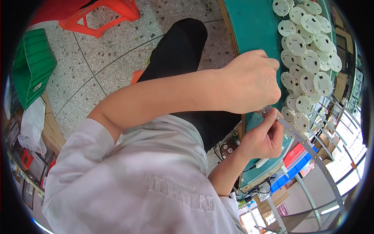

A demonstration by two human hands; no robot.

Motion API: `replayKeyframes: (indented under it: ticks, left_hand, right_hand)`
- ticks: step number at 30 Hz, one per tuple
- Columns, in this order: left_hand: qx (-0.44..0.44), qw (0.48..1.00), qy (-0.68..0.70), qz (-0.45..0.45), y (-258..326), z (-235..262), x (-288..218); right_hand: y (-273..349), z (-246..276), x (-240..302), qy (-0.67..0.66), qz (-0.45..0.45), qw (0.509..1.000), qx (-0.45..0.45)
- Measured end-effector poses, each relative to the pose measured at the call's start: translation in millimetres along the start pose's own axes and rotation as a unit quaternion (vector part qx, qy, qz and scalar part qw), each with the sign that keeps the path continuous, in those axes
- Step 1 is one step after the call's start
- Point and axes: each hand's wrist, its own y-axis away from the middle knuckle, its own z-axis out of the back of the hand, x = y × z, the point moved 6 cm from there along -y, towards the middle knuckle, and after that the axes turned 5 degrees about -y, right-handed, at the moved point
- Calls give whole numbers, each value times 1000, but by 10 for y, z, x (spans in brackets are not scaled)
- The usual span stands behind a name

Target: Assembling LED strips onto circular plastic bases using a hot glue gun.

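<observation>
My right hand (265,136) is closed in a pinch, thumb against fingers, on the end of a thin grey LED strip (298,135). The strip carries small yellowish squares along its length and curves away to the lower right. My left hand (253,82) reaches across from the left, back upward, its fingers curled into a fist over the green tabletop (255,27). What those fingers hold, if anything, is hidden beneath the hand. Between the two hands a small clear or wiry bit (267,109) shows, too small to name.
Many round cream plastic discs (310,61) with slots lie heaped along the table's right side. Beyond the right hand are a blue tray (294,171), a red box (294,154) and cables (259,190). A red stool (102,17) and green bin (35,64) stand left.
</observation>
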Motion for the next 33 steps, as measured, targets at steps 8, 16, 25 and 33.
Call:
replayKeyframes:
  ticks: [8, 16, 25, 33]
  left_hand:
    - [-8, 1000, 9, 4, -3, 19, -3]
    - [-23, 1000, 1, 2, 4, 27, -10]
    - [-36, 999, 7, 3, 10, 33, -19]
    - [-41, 999, 7, 2, 12, 36, -2]
  right_hand:
    - [-68, -4, 13, 18, 18, 999, 38]
    - [-35, 2, 7, 25, 16, 999, 25]
    - [-15, 16, -39, 19, -2, 999, 31]
    - [-2, -15, -48, 15, 6, 1000, 21]
